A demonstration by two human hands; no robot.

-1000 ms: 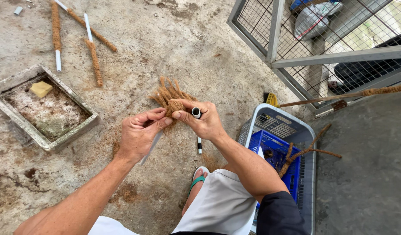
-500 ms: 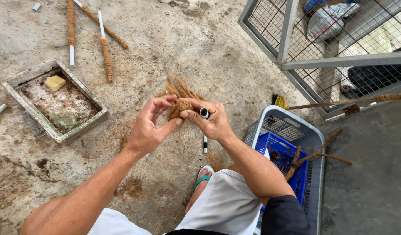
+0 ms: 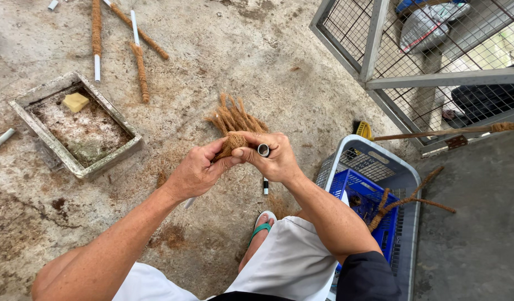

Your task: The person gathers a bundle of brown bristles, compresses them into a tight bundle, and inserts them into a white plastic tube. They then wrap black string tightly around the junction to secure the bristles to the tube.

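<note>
Two hands (image 3: 196,171) on one fibre bundle (image 3: 234,124)

Both hands meet mid-frame, left hand (image 3: 196,170) and right hand (image 3: 272,157) closed on a fibre bundle (image 3: 234,125). Bare concrete floor (image 3: 223,50) ahead of them, open all the way up. Left side: shallow concrete tray (image 3: 50,147) sits well apart, sponge (image 3: 76,102) inside it. Fibre-wrapped sticks (image 3: 140,69) lie at top left, far off. Right side tight: grey basket (image 3: 374,161) with blue crate (image 3: 374,195) just beside the right forearm, wire cage frame (image 3: 374,50) behind it, broom handle (image 3: 430,134) crossing above the basket. Own knee and sandalled foot (image 3: 261,228) block below the hands.
</note>
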